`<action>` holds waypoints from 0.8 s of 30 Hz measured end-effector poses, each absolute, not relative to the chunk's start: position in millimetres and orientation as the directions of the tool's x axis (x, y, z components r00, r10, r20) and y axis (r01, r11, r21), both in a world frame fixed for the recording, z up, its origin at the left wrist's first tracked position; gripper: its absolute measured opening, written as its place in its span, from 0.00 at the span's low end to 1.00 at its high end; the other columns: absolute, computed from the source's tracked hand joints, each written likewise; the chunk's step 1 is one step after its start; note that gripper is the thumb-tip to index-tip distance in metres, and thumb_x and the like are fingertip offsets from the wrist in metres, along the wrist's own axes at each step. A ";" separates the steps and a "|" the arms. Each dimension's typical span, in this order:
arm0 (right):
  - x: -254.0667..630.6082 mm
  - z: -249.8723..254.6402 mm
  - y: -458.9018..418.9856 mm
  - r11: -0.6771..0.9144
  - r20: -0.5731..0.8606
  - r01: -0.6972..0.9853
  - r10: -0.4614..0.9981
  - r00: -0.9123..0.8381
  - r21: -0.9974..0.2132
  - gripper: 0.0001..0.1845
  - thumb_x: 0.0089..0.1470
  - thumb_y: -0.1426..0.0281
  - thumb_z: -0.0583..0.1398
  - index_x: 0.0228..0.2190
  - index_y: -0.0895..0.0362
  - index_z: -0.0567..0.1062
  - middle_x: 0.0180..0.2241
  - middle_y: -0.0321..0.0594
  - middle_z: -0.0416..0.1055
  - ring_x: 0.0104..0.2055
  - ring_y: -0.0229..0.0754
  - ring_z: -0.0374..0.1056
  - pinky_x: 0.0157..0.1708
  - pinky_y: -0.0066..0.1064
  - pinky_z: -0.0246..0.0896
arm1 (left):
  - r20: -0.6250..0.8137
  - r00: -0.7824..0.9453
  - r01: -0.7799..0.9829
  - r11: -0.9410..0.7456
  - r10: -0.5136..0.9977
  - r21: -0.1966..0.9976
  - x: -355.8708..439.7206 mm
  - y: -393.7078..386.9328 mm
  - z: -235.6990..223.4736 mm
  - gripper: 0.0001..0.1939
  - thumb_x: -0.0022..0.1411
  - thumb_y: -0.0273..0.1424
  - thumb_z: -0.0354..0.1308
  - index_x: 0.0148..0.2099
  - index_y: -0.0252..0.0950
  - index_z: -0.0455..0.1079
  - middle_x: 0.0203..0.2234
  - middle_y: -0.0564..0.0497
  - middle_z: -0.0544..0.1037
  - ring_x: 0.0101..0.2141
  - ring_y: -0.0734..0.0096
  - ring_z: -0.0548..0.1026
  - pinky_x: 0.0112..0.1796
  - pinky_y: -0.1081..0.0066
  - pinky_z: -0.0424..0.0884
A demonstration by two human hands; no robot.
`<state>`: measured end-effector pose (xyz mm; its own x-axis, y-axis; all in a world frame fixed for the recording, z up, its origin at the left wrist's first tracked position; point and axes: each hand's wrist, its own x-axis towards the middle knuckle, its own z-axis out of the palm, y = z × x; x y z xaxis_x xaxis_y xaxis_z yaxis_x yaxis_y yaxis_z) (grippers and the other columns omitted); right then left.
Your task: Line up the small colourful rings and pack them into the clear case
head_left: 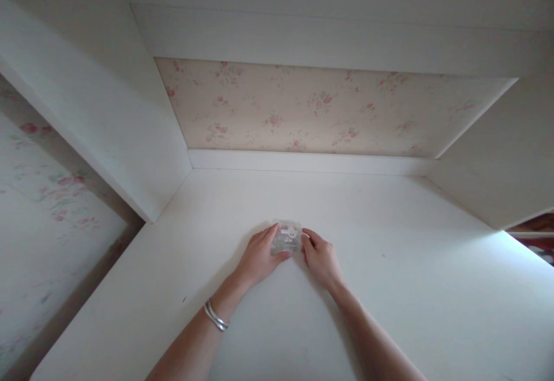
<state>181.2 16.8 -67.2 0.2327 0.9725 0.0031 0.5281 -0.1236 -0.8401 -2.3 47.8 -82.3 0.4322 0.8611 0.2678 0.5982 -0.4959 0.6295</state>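
A small clear plastic box (pixel 286 238) with white markings on its top is at the middle of the white surface. My left hand (pixel 262 254) grips its left side, with the thumb along the near edge and the fingers at the far left corner. At the box's right edge, my right hand (pixel 319 256) has its fingers curled and pinched together against the side. Whatever lies between those right fingertips is too small to make out. Two silver bangles (pixel 215 316) circle the left wrist.
The white desktop (pixel 389 300) spreads around both hands. Behind it runs a low white ledge (pixel 311 162) below floral wallpaper (pixel 281 109). White side panels stand at left (pixel 108 98) and right (pixel 502 156), and a white board (pixel 303 34) crosses above.
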 end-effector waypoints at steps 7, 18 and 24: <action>179.6 -68.4 14.1 -0.068 0.038 0.547 0.983 0.180 -0.834 0.28 0.54 0.60 0.51 0.54 0.59 0.68 0.24 0.39 0.73 0.23 0.39 0.65 0.25 0.27 0.57 | 0.274 0.440 0.543 -0.496 0.855 0.678 -4.5 47.6 -74.7 0.29 0.57 0.43 0.58 0.59 0.40 0.62 0.53 0.46 0.70 0.53 0.61 0.68 0.55 0.60 0.62; 179.9 -67.0 12.7 0.020 0.097 0.556 0.989 0.109 -0.831 0.29 0.53 0.63 0.53 0.54 0.62 0.67 0.22 0.36 0.71 0.24 0.36 0.63 0.27 0.26 0.56 | 0.219 0.438 0.549 -0.453 0.872 0.703 -6.5 49.0 -70.2 0.22 0.62 0.40 0.51 0.56 0.39 0.66 0.49 0.48 0.73 0.50 0.65 0.70 0.53 0.65 0.64; 181.8 -66.5 14.3 -0.035 0.042 0.543 0.991 0.128 -0.839 0.29 0.54 0.60 0.52 0.55 0.61 0.65 0.22 0.35 0.71 0.23 0.36 0.64 0.27 0.27 0.56 | 0.199 0.417 0.531 -0.415 0.887 0.739 -6.6 47.6 -64.6 0.21 0.61 0.41 0.53 0.54 0.40 0.68 0.49 0.49 0.74 0.50 0.64 0.71 0.53 0.65 0.64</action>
